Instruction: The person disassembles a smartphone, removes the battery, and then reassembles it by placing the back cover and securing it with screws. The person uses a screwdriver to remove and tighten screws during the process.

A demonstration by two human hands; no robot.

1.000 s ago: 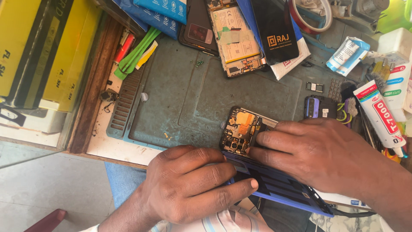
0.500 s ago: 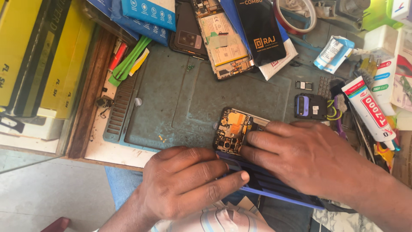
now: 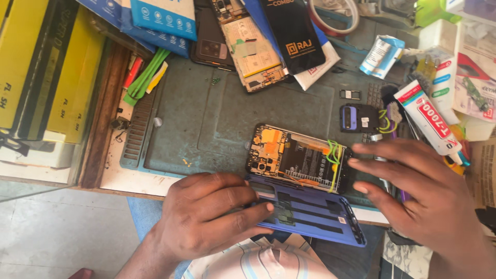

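Observation:
An opened phone lies on the grey-green work mat, its battery, orange flex parts and green cables exposed. Just in front of it lies its blue back cover, inner side up, jutting over the bench's front edge. My left hand rests on the left end of the cover, fingers pressing it. My right hand hovers at the right end of the phone, fingers spread and holding nothing, fingertips close to the phone's edge.
A second disassembled phone, a black packet and blue boxes lie at the back. A glue tube, small camera part and tape roll sit to the right. Yellow boxes stand on the left.
My right hand has lifted off the phone and moved right, uncovering the open phone. The blue back cover now lies separated in front of it under my left hand.

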